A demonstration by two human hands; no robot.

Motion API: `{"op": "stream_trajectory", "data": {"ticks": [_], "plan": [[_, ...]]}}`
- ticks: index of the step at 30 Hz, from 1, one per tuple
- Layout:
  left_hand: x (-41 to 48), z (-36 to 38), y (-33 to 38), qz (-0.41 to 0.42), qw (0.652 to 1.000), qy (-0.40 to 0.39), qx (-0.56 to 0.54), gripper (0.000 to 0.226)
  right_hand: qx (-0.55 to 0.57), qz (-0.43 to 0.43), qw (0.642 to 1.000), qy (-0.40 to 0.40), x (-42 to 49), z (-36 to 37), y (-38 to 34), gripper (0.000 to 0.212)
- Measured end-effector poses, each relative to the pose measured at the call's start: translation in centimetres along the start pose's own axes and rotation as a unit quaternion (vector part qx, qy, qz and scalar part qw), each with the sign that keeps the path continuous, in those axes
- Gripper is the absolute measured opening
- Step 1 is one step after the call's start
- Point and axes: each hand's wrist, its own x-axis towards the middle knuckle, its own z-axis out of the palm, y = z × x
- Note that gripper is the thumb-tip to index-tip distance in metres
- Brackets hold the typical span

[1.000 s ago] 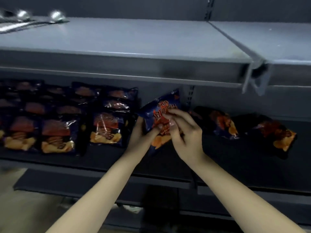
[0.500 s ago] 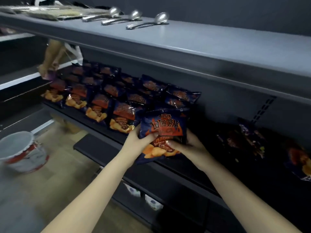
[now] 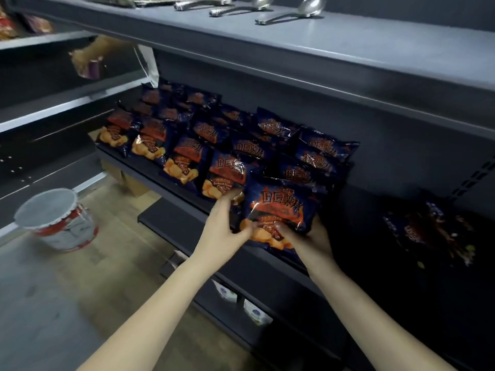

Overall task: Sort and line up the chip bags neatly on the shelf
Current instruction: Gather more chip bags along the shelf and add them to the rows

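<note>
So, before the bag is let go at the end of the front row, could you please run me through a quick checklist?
1. Both hands on the chip bag: left hand, right hand. Ok.
2. Print faces outward, upright. Ok.
3. Bag next to the front row. Ok.
4. Bottom edge resting on the shelf: hidden by hands. Cannot tell.
5. Loose bags on the right still unsorted. Not ok.

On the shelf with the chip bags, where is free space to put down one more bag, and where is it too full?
Free: the dark shelf between the held bag and the loose bags at the far right. Crowded: left of the held bag, where the lined-up rows overlap to the shelf's end. Both hands, left and right, hold that bag.
</note>
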Motion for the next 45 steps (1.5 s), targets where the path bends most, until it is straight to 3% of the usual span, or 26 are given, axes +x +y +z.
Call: {"op": "stream_trajectory", "data": {"ticks": [3, 8, 12, 16, 19, 26, 33, 45], "plan": [[0.4, 0.7, -1.3, 0.111, 0.985, -0.024, 0.127, 0.065, 0.009, 0.009, 0.998, 0.055, 0.3, -0.3, 0.5, 0.051], [1.2, 2.6, -2.9, 0.208, 0.944, -0.072, 0.246, 0.068, 0.006, 0.049, 0.995, 0.081, 0.2, -0.6, 2.0, 0.047], [2.0, 3.5, -3.9, 0.226, 0.914, -0.08, 0.327, 0.075, -0.075, 0.055, 0.991, 0.095, 0.2, -0.5, 2.3, 0.055], [3.0, 3.8, -5.3, 0.219, 0.893, -0.082, 0.384, 0.069, -0.188, 0.0, 0.975, 0.116, -0.2, -0.2, 2.9, 0.074], [3.6, 3.9, -5.9, 0.207, 0.893, -0.079, 0.393, 0.068, -0.242, -0.044, 0.958, 0.146, -0.6, 0.3, 3.4, 0.077], [4.0, 4.1, -7.0, 0.207, 0.899, -0.072, 0.378, 0.065, -0.224, -0.055, 0.953, 0.196, -0.9, 1.2, 3.4, 0.076], [4.5, 4.5, -7.6, 0.24, 0.892, -0.064, 0.378, 0.062, -0.258, -0.114, 0.946, 0.162, -1.3, 1.5, 4.0, 0.075], [5.4, 4.3, -7.6, 0.222, 0.891, -0.105, 0.381, 0.063, -0.297, -0.044, 0.947, 0.111, -0.7, 2.0, 3.4, 0.084]]}}
